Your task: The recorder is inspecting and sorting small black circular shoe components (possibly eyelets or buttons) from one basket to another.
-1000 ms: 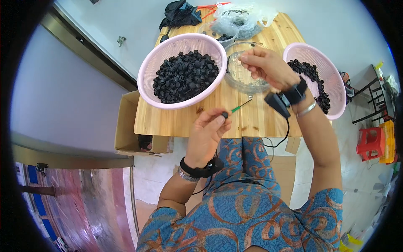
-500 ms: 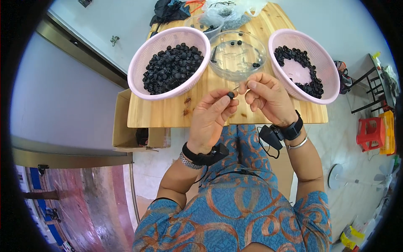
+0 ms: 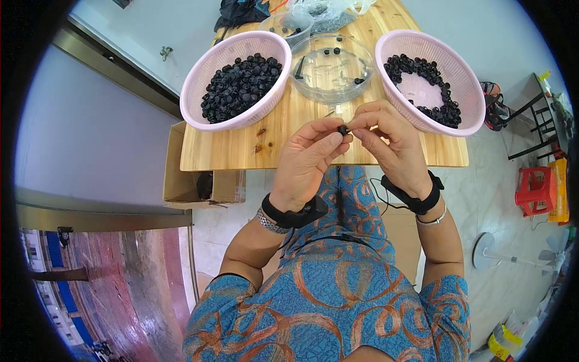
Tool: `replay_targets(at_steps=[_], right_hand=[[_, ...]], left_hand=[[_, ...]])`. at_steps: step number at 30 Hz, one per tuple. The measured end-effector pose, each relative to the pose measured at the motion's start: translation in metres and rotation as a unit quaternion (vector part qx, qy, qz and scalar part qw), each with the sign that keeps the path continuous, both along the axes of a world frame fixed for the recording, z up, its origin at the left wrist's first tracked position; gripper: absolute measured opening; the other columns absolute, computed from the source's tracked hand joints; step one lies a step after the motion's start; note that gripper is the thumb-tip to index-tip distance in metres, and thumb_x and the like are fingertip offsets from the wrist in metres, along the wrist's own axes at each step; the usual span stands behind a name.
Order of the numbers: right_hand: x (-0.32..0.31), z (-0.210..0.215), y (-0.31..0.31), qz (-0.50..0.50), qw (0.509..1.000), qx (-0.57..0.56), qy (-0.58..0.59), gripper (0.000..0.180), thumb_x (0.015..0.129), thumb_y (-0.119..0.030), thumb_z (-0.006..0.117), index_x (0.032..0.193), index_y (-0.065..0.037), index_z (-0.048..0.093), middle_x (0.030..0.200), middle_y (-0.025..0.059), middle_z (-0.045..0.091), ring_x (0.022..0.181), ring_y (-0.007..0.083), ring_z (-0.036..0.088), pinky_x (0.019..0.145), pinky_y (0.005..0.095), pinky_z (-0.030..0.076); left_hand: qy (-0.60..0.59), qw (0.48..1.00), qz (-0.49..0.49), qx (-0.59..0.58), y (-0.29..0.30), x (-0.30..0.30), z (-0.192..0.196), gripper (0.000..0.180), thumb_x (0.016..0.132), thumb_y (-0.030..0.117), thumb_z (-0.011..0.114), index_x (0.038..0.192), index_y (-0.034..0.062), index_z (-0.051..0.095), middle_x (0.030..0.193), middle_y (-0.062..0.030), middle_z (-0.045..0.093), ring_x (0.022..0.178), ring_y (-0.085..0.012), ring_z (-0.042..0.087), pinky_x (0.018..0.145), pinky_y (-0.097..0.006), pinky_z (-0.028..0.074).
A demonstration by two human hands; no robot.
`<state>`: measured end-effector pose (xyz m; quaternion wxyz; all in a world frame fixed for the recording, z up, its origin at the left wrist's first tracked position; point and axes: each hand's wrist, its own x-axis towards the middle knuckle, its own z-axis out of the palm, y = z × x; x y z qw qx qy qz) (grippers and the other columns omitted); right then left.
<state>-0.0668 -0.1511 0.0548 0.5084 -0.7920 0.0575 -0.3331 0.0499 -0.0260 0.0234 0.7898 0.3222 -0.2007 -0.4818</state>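
A small black rounded plastic part [image 3: 343, 130] is pinched between the thumb and fingers of my left hand [image 3: 304, 160], just over the table's near edge. My right hand [image 3: 392, 145] is closed, thumb and forefinger pressed together against the right side of that part. What those right fingertips hold is hidden. A short thin metal-looking pin [image 3: 329, 114] shows just above my left fingers; which hand holds it I cannot tell. Beyond my hands, a clear round tray [image 3: 333, 96] has several black parts in it.
On the wooden table [image 3: 229, 151], a pink basket [image 3: 188, 99] heaped with black parts stands left, another pink basket [image 3: 476, 105] with black parts right. Farther back are a clear bowl [image 3: 295, 36] and plastic bags [image 3: 332, 21]. A cardboard box [image 3: 175, 160] sits below the left edge.
My right hand has closed in on the black part from slightly apart. The pin that showed between the two hands now shows above the left fingers. The view has shifted slightly.
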Motion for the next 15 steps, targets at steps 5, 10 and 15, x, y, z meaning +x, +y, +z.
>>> replay_targets(at_steps=[5,10,15], right_hand=[[-0.009,0.003,-0.003,-0.034,0.994,-0.108,-0.004,0.009,0.079,0.000,0.060,0.088,-0.001,0.058,0.088,0.0098,0.054,0.076,0.0221,0.056,0.064,0.0285,0.045],[-0.018,0.011,-0.002,-0.070,0.973,-0.219,-0.014,0.010,0.078,-0.001,0.060,0.087,-0.002,0.057,0.088,0.0117,0.054,0.077,0.0284,0.056,0.065,0.0332,0.046],[-0.023,0.017,0.001,-0.086,0.965,-0.248,-0.002,0.009,0.076,0.000,0.060,0.085,-0.001,0.056,0.087,0.0124,0.055,0.078,0.0296,0.056,0.065,0.0344,0.046]], left_hand=[[-0.027,1.000,0.002,0.003,-0.003,-0.007,0.004,0.023,0.086,0.000,0.056,0.108,-0.0013,0.056,0.101,-0.0095,0.061,0.094,-0.0165,0.060,0.086,-0.027,0.049],[-0.095,0.995,0.009,0.017,-0.004,-0.012,0.004,0.023,0.085,0.000,0.057,0.109,-0.0022,0.056,0.102,-0.0098,0.061,0.094,-0.0162,0.060,0.085,-0.027,0.049],[-0.111,0.994,-0.003,0.024,-0.004,-0.016,0.007,0.024,0.087,0.001,0.055,0.110,-0.0024,0.055,0.101,-0.0101,0.061,0.094,-0.0163,0.060,0.085,-0.027,0.049]])
